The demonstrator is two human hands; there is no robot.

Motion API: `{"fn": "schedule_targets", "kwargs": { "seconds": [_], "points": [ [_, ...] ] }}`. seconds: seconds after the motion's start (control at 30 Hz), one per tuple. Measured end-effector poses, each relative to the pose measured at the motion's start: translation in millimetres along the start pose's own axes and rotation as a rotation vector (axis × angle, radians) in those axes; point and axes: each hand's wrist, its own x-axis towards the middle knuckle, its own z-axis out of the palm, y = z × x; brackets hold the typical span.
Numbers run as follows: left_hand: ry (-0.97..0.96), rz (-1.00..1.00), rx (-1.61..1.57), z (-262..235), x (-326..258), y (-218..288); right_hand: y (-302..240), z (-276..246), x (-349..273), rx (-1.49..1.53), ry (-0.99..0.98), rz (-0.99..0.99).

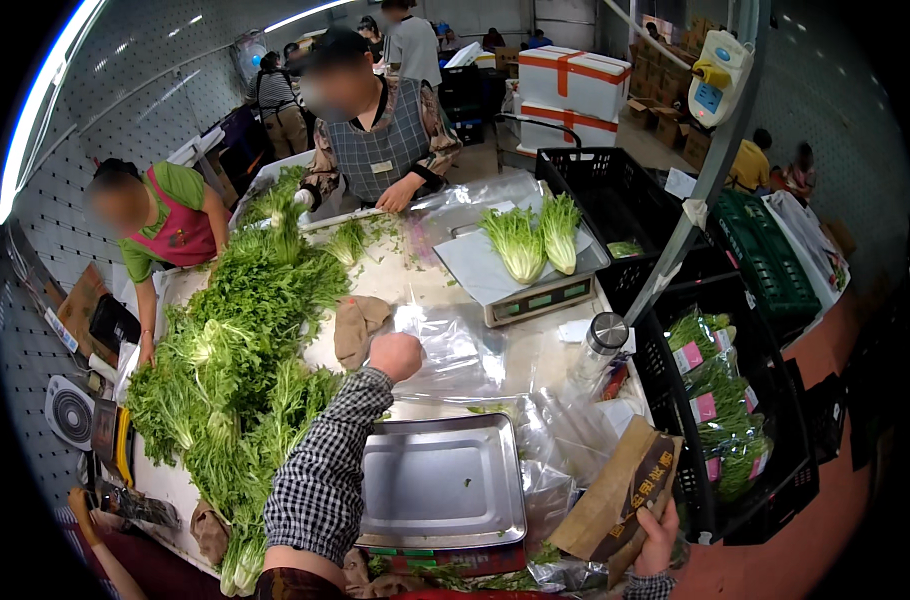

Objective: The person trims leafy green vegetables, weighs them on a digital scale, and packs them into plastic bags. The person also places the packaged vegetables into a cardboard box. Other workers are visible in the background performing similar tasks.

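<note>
My left hand (pixel 397 356) reaches over the middle of the table, closed like a fist above clear plastic bags (pixel 460 350); whether its fingers grip anything is hidden. A crumpled brown cloth (pixel 359 332) lies just left of it. At the lower right, my right hand (pixel 658 535) holds a printed brown paper bag (pixel 620 490) by its lower end, tilted. Between my arms sits a metal tray (pixel 440 480) with a small leaf scrap in it. Leafy green heads (pixel 225 370) are heaped to my left. Two pale-stemmed heads (pixel 530 240) rest on a scale (pixel 540 303).
A steel-lidded clear bottle (pixel 605 335) stands near the table's right edge. Black crates (pixel 735 400) with packed greens line the right side, beside a metal post (pixel 697 200). Across the table stands a person in a checked apron (pixel 385 140); another in green (pixel 175 215) works at left.
</note>
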Motion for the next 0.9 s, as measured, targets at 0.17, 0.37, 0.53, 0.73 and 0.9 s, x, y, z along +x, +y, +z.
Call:
{"fn": "schedule_targets", "kwargs": {
  "seconds": [0.17, 0.37, 0.53, 0.73, 0.9],
  "points": [
    [0.533, 0.162, 0.021, -37.7, -17.6, 3.2, 0.6, -0.3, -7.6, -0.009, -0.047, -0.006],
    [0.739, 0.132, 0.020, -89.2, -43.9, 6.4, 1.5, 3.2, -21.0, -0.006, -0.035, -0.021],
    [0.903, 0.234, 0.017, -147.5, -91.2, 31.6, 0.5, -0.6, -25.8, -0.041, -0.057, -0.013],
    [0.890, 0.275, 0.044, -203.5, -181.6, 56.9, 0.6, 1.4, -32.2, -0.011, -0.092, -0.017],
    [0.854, 0.328, 0.014, -233.6, -246.1, 73.1, 9.7, -2.4, -31.1, -0.034, -0.110, -0.032]
  ]
}}
